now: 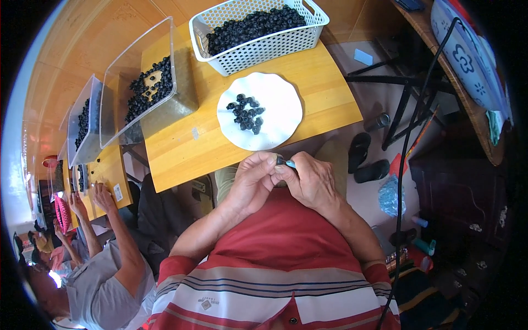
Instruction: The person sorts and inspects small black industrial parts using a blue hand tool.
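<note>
Just beyond my lap, both hands meet at the near edge of the table. My left hand (254, 179) pinches a small dark round piece (280, 160), which looks like a blueberry or a bead. Against it, my right hand (311, 179) grips a slim teal-tipped tool (290, 164), mostly hidden by the fingers. Ahead of them stands a white scalloped plate (286, 118) with a cluster of similar dark round pieces (247, 113) on its left half. A white perforated basket (264, 58) behind the plate holds many more of them.
The yellow wooden table (179, 159) also bears a clear plastic bin (187, 102) with dark pieces. Further left, a person in a grey shirt (113, 280) works at another table (107, 173). Black sandals (371, 170) lie on the floor at right, and a black cable (407, 132) hangs down there.
</note>
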{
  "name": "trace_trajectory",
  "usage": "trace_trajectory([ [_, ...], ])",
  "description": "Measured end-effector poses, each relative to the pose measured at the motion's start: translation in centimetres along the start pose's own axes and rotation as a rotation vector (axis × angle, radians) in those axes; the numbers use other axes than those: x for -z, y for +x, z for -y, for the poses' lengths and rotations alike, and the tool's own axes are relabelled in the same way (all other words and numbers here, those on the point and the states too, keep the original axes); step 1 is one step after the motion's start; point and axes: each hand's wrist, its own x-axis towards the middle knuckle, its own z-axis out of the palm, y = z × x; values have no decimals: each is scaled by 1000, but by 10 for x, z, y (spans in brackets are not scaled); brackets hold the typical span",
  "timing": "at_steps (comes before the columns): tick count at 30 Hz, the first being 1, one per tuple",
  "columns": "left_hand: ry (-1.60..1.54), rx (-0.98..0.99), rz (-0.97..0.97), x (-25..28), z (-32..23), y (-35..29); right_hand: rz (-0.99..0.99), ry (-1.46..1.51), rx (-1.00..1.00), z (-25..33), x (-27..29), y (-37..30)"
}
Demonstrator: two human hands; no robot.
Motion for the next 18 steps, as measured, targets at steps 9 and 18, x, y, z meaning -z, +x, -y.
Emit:
trace_trajectory([
  [9, 12, 10, 8, 3, -1, -1, 53, 29, -58, 4, 1, -1],
  [18, -5, -7, 29, 3, -2, 3, 11, 130, -41, 4, 3, -1],
])
